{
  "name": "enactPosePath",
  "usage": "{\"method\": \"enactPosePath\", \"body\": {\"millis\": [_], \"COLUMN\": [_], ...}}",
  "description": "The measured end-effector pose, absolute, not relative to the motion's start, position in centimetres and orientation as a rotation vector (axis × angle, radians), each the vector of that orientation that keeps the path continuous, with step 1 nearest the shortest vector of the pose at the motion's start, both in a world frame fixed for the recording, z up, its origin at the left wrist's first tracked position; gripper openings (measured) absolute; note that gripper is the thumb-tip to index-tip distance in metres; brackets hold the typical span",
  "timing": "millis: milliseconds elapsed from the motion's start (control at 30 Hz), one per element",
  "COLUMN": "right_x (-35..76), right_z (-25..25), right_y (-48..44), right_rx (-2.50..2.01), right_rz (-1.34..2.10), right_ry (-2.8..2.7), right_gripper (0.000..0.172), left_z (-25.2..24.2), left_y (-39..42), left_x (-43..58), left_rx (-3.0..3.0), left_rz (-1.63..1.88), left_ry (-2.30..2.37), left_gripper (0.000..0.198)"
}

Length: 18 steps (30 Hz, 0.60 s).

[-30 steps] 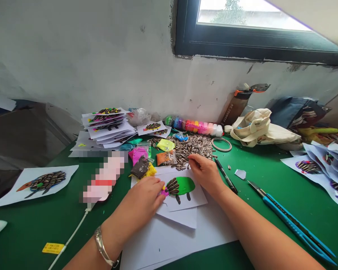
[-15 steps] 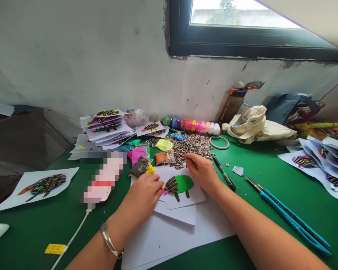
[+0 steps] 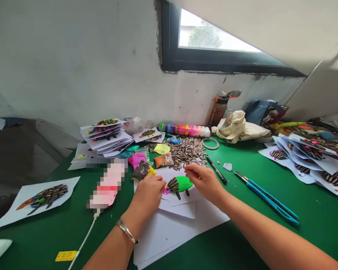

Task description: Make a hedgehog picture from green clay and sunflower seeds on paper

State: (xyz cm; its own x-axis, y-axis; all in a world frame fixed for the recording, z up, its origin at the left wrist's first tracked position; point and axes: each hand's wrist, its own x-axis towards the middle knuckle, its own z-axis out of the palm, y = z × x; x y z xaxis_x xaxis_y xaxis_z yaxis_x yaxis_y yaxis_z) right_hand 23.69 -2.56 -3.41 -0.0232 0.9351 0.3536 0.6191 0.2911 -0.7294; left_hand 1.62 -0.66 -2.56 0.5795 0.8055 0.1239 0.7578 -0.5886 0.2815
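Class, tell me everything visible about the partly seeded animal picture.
The picture lies flat on white paper sheets. Its oval body looks like green clay; striped sunflower seeds overlap on the left end, leaving the right bare. It has a pink head with some yellow and two short black legs. The left hand's grip appears to rest at the head end.

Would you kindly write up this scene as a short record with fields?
Surface: green table
Picture: green body with a pink head, two dark legs showing, on paper
Striped seeds on picture: cover the body's head end; the other end is bare green
Left hand: on the picture's left side, fingertips by the head
Right hand: fingertips pinched, near the body's bare end; anything held is too small to confirm
Beyond the picture: seed pile
Right of the picture: pen, blue cutter
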Motion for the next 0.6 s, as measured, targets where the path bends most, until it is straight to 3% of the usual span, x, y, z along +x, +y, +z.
{"method": "enactPosePath", "body": {"millis": [200, 600], "right_x": [22.9, 23.2], "right_z": [-6.2, -5.3], "right_y": [-3.5, -3.3], "right_rx": [-1.461, -1.451], "right_rz": [0.583, 0.694], "right_ry": [-1.640, -1.656], "right_gripper": [0.020, 0.019], "left_z": [-2.7, -2.4], "left_y": [-0.6, -0.7], "left_x": [1.6, 1.8], "left_rx": [2.626, 2.612], "left_rz": [0.373, 0.373], "left_ry": [1.293, 1.283], "left_gripper": [0.027, 0.029]}}
